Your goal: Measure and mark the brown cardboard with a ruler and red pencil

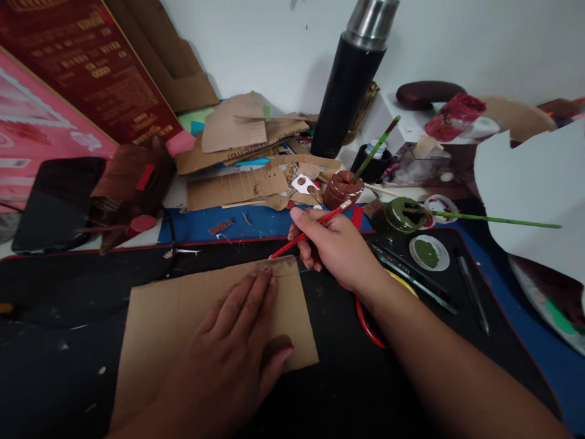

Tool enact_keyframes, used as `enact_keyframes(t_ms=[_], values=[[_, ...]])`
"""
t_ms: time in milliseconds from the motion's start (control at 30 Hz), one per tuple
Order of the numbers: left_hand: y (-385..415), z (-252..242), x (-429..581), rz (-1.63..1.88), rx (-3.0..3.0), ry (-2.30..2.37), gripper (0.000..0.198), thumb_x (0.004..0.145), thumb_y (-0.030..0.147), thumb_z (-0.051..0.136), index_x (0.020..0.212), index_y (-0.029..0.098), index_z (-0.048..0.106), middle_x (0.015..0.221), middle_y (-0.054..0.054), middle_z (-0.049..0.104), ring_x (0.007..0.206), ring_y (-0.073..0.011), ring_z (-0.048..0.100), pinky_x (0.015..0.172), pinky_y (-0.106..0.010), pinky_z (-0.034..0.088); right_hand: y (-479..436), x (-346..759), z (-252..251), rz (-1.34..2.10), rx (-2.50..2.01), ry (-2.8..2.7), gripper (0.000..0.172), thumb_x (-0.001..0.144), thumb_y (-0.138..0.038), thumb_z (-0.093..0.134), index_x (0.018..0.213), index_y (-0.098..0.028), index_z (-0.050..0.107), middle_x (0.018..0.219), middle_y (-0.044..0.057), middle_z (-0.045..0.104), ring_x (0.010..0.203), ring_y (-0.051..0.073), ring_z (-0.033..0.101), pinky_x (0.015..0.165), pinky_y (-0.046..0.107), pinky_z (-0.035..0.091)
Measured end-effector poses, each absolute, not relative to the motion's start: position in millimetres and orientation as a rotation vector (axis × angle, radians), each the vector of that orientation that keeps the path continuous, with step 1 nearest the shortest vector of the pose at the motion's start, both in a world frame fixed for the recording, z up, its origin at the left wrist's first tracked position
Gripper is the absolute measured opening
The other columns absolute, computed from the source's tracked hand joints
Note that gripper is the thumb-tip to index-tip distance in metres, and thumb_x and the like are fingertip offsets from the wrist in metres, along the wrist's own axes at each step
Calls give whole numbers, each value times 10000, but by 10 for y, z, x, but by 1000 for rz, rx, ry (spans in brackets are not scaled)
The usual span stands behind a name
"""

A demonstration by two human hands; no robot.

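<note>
My left hand (237,347) lies flat, fingers stretched out, pressing a brown cardboard sheet (173,317) onto the black mat (68,366). My right hand (336,247) pinches a red-handled paintbrush (304,231). The brush tip touches the cardboard's far edge just beyond my left fingertips. A brown paint pot (342,189) with a green-handled brush (375,149) in it stands just behind my right hand. A dark green paint pot (397,216) holds another long green brush (493,218).
A black and steel flask (350,91) stands at the back. Cardboard scraps (237,152) pile up behind the mat. A lid with green paint (428,252), pens (411,274), a white paper sheet (534,189) and a dark phone (55,201) surround the work area.
</note>
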State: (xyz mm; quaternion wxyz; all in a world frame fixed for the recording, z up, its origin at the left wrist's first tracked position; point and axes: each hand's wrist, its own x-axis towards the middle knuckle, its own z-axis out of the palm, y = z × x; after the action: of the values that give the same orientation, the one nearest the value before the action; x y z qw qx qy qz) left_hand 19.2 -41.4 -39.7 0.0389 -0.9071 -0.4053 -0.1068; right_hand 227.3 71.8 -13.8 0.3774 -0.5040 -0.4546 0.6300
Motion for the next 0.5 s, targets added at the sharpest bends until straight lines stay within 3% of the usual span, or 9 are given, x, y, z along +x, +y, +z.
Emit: enact_keyframes(t_ms=[200,333,500], values=[[-447,-438,183,-323,-2768,-1285,718,1139,511,333,1642,2,388,1661,-230,489,1505,-405,482,1196,-500,396,699,2239,-99,1444,-1243,-1185,426,1012,-582,677,799,-213,675,532,-59,581,443,109,562,402,203,415],[-450,-448,195,-337,-2756,-1311,686,1132,495,353,1623,22,431,1660,-217,497,1511,-393,480,1193,-496,413,670,2266,-68,1309,-1147,-1301,400,1070,-548,608,878,-212,705,598,-36,636,520,133,632,458,228,447],[-430,-440,222,-415,-2724,-1266,654,1128,476,363,1546,-4,511,1594,-236,561,1466,-380,520,1193,-474,410,614,2242,-29,1027,-1143,-1715,369,1111,-441,597,856,-216,741,749,9,735,677,158,672,676,289,527]])
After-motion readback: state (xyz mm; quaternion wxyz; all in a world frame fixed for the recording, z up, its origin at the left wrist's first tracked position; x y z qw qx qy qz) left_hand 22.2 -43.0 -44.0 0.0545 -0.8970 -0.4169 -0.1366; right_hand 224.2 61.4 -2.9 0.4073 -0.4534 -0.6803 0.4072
